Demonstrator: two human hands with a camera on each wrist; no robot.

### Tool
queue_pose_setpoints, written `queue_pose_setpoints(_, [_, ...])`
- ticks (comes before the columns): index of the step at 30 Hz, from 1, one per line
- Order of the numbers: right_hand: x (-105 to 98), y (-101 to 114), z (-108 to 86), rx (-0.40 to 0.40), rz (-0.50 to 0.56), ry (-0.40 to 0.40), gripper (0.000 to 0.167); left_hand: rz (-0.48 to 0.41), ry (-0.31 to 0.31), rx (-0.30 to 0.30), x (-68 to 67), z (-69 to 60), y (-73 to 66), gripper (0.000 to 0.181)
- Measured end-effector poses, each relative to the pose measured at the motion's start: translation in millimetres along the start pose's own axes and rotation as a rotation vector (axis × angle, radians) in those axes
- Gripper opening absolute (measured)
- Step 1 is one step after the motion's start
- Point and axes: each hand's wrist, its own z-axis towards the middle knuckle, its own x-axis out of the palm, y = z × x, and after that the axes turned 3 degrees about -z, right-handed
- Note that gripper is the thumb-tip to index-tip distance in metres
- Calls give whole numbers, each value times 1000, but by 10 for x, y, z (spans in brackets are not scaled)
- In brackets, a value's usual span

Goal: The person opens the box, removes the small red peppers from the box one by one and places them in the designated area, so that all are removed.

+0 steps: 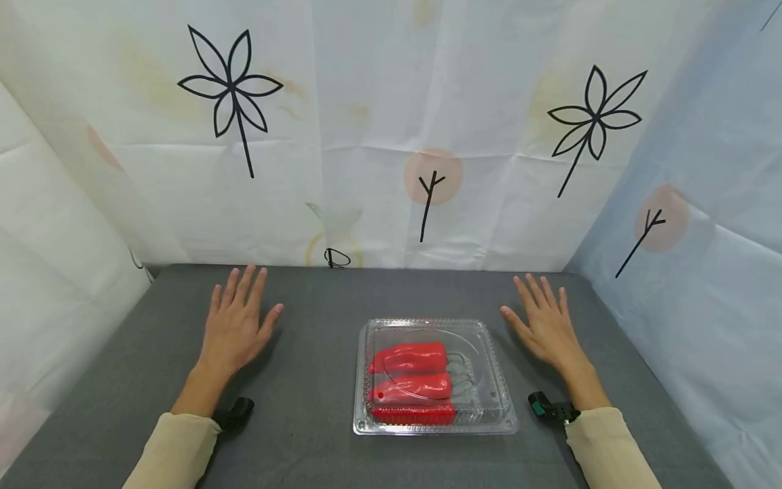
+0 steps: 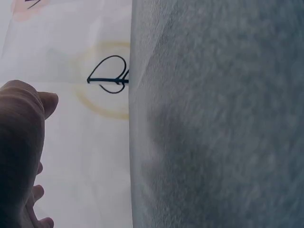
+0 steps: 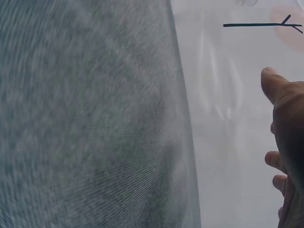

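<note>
A clear plastic clamshell box (image 1: 489,380) with its lid down lies on the grey table, between the two hands and nearer the wearer. Inside it, several red peppers (image 1: 409,387) lie side by side, stems toward the right. To the left of the box, my left hand (image 1: 235,333) is spread palm down and holds nothing; its thumb (image 2: 28,99) shows in the left wrist view. On the other side, my right hand (image 1: 546,326) is spread the same way, also holding nothing, and part of it (image 3: 289,118) shows in the right wrist view.
The grey cloth-covered table (image 1: 305,380) runs back to a white fabric backdrop (image 1: 366,136) with printed flowers. Fabric walls stand at the left (image 1: 49,238) and right (image 1: 721,285). Dark wrist cameras (image 1: 235,413) sit under the beige sleeves.
</note>
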Motion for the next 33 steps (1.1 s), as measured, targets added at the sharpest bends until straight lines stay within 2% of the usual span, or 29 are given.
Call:
queue_pose_setpoints(4, [-49, 35, -5, 1, 53, 1, 74, -67, -18, 20, 36, 5, -89, 73])
queue_pose_setpoints(8, [-88, 75, -17, 2, 123, -3, 71, -169, -47, 53, 102, 5, -199, 73])
queue_pose_setpoints(11, [-128, 106, -24, 20, 203, 23, 70, -238, -58, 78, 147, 13, -296, 73])
queue_pose_setpoints(14, [-154, 148, -28, 31, 295, 52, 68, -302, -43, 85, 181, 17, -400, 74])
queue_pose_setpoints(18, [-144, 205, -31, -5, 432, 72, 61, -408, 7, 64, 207, 1, -544, 74])
queue_pose_setpoints(23, [-91, 268, -83, -55, 616, 105, 52, -547, 104, 39, 242, -33, -716, 75])
queue_pose_setpoints(28, [1, 280, -150, -89, 887, 155, 46, -701, 193, 70, 287, -59, -882, 73])
queue_pose_setpoints(33, [112, 209, -227, -125, 1137, 238, 47, -876, 297, 54, 350, -93, -1004, 72])
